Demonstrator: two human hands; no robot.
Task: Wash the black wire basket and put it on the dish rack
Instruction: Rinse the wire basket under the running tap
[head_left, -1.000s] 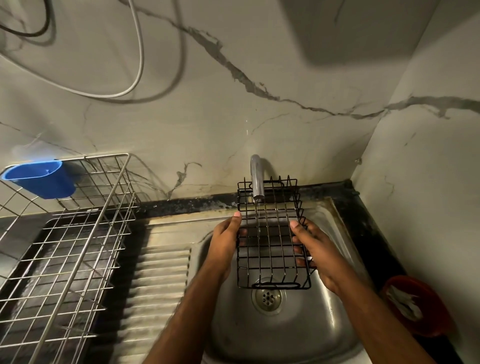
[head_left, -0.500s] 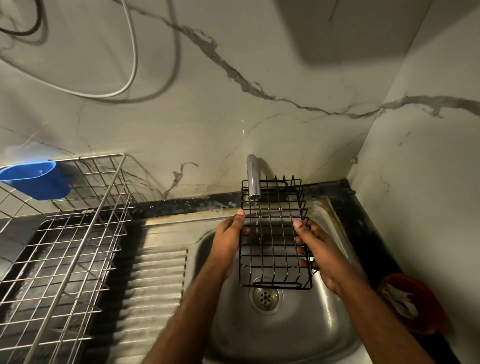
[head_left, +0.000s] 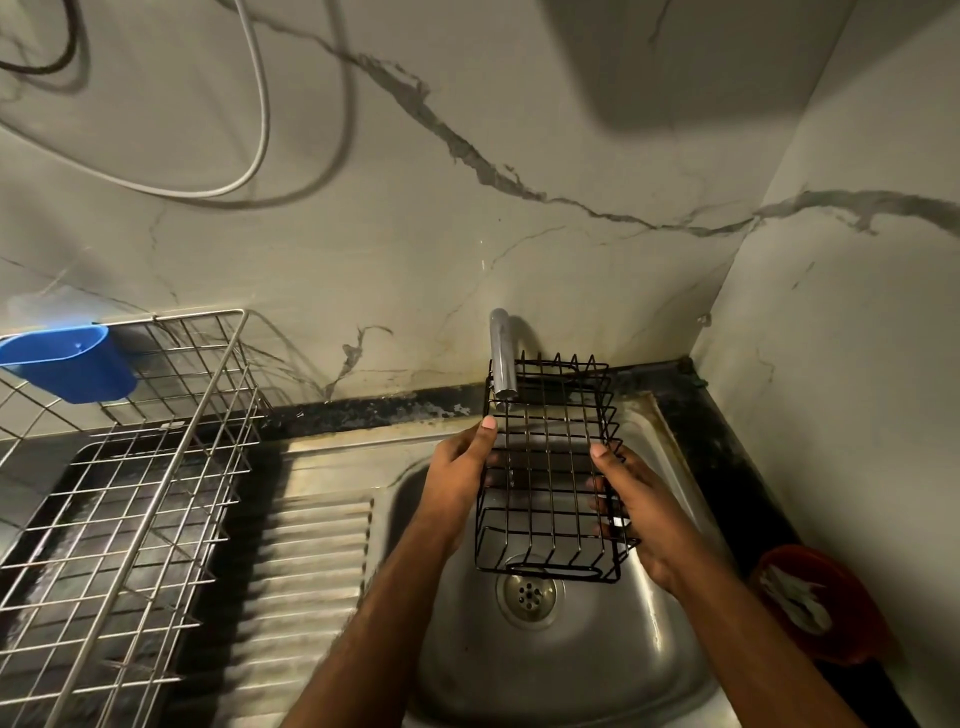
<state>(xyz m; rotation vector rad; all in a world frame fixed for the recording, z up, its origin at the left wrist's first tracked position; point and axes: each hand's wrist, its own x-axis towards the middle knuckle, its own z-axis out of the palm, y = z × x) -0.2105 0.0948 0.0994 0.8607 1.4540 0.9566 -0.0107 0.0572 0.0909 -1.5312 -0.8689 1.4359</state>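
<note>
Two hands hold one black wire basket (head_left: 549, 467) above the sink (head_left: 561, 670), under the single tap (head_left: 501, 358) — left hand (head_left: 457, 470) gripping its left side, right hand (head_left: 641, 512) its right. One dish rack (head_left: 119, 467) stands at the worktop's left edge — one blue cup (head_left: 67, 361) hangs on it.

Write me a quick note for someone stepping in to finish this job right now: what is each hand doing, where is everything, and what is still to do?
Left hand: grips the left side of the black wire basket, thumb on its top edge.
Right hand: grips the basket's right side.
The basket is held over the sink, its far end under the tap, above the drain. Whether water is running is hard to tell.
The dish rack stands to the left, past the ribbed draining board, with a blue cup hooked on its back edge.
Done: basket brought to the tap.
Left: finish rinsing, then carry it left and set it on the rack.
</note>
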